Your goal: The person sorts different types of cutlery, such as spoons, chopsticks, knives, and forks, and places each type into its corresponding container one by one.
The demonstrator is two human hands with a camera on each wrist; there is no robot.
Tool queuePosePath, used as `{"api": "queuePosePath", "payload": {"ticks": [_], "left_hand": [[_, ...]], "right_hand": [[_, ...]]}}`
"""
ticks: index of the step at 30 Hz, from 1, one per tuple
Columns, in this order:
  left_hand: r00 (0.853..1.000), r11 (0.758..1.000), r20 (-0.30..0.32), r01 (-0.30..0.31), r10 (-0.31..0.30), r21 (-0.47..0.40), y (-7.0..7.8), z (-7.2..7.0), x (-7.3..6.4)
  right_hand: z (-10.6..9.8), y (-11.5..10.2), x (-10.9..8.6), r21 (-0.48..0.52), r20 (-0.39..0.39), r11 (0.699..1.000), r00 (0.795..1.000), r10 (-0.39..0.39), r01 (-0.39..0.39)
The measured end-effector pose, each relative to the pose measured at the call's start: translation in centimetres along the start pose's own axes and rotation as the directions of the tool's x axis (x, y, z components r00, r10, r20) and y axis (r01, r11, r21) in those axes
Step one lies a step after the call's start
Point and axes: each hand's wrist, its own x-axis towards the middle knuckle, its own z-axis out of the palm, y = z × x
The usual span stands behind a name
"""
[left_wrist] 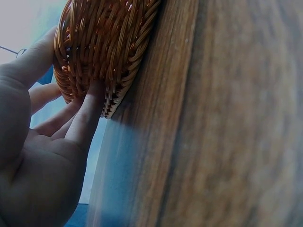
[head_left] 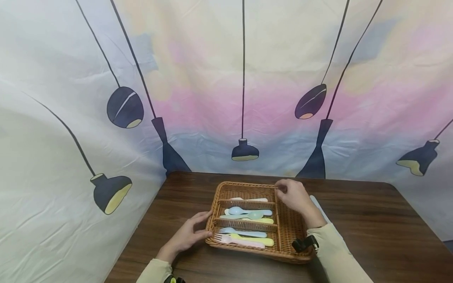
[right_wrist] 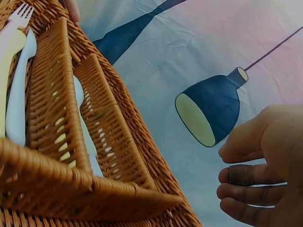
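A brown wicker cutlery basket (head_left: 295,220) lies on the table, split by dividers. Its front left compartment has a pink fork (head_left: 240,241), a blue fork (head_left: 244,232) and a yellow-handled piece (head_left: 267,241). In the middle one lie a blue spoon (head_left: 236,211), a green spoon (head_left: 255,215) and other pieces; pale cutlery (head_left: 260,199) lies in the back one. My left hand (head_left: 187,234) holds the basket's left front corner, thumb in front and fingers along the side. Above the back rim, my right hand (head_left: 294,195) hangs loosely curled; the right wrist view shows nothing in its fingers.
Dark wood table (head_left: 375,220) extends around the basket. A pale, flat, long-edged thing (head_left: 317,204) lies right of the basket, partly hidden by my right arm. A cloth backdrop (head_left: 212,98) with printed lamps stands behind the table.
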Motion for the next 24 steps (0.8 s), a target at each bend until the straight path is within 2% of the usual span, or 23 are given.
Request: {"api": "queuePosePath", "payload": {"ticks": [10,18,24], "left_hand": [[1.0,1.0,-0.002,-0.003,0.003,0.006,0.0,0.1,0.0],[1.0,1.0,-0.005,-0.011,0.011,-0.003,0.0,0.1,0.0],[1.0,1.0,-0.004,-0.007,0.007,0.004,0.0,0.0,0.0]], "right_hand": [[-1.3,1.6,-1.1,-0.003,-0.018,1.0,1.0,0.006,-0.006],[-2.4,2.7,-1.8,-0.038,-0.068,0.999,0.998,0.001,-0.004],[-2.7,3.7,-2.4,-0.046,-0.068,0.999,0.998,0.013,-0.017]]}}
